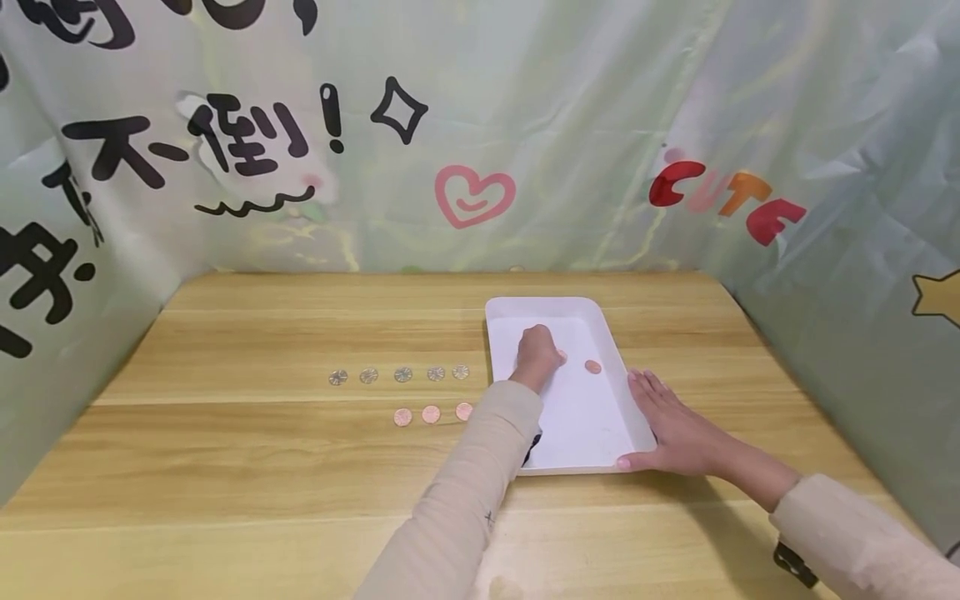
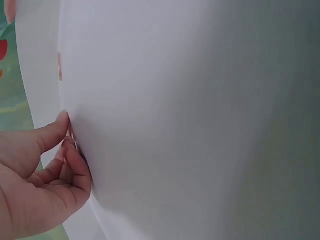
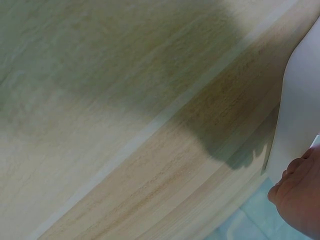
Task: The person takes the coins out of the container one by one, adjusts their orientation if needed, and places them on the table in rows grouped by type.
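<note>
My left hand (image 1: 537,357) is inside the white tray (image 1: 585,442), thumb and fingertips pinching a thin copper-coloured coin (image 2: 70,132) against the tray floor; most of that coin is hidden. Another copper coin (image 1: 593,367) lies flat in the tray, just right of this hand. My right hand (image 1: 686,435) rests along the tray's right side with fingers extended, its thumb at the near corner. On the table left of the tray, several silver coins (image 1: 403,375) form a row. Nearer me runs a row of copper coins (image 1: 431,414), its right end beside my left sleeve.
The wooden table (image 1: 247,475) bears everything. A printed curtain (image 1: 570,142) closes off the back and both sides. My left forearm (image 1: 457,492) crosses the tray's near left corner, hiding part of it. A dark strap (image 1: 795,565) shows under my right sleeve.
</note>
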{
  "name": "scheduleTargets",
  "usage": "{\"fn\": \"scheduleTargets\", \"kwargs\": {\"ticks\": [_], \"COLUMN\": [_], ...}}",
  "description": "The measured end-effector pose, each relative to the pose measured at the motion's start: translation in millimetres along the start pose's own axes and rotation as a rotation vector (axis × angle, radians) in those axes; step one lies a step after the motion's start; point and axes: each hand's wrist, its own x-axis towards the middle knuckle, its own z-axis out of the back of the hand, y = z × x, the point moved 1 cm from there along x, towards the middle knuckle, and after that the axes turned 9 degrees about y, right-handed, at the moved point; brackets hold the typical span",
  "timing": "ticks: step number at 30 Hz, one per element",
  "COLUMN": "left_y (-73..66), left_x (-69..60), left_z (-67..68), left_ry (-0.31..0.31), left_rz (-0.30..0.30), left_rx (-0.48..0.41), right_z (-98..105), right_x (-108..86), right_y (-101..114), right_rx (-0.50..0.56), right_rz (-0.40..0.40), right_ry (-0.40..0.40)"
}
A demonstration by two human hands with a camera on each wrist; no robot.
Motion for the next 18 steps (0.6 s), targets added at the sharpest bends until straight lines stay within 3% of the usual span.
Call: {"fn": "scheduleTargets", "kwargs": {"ticks": [8,18], "left_y": [-1.5,-24.9], "left_x": [-5.9,-19.5], "left_z": [9.4,22.2], "left_ry": [-0.021,-0.018], "left_rz": [0.003,-0.013], "left_rx": [-0.084,-0.106], "right_z": [-0.4,-0.4], "right_x": [0.1,0.7], "right_y": [-0.3,-1.1], "right_rx": [-0.008,-0.025], "right_rz": [0.016,0.020], "right_ry": [-0.009,-0.019]}}
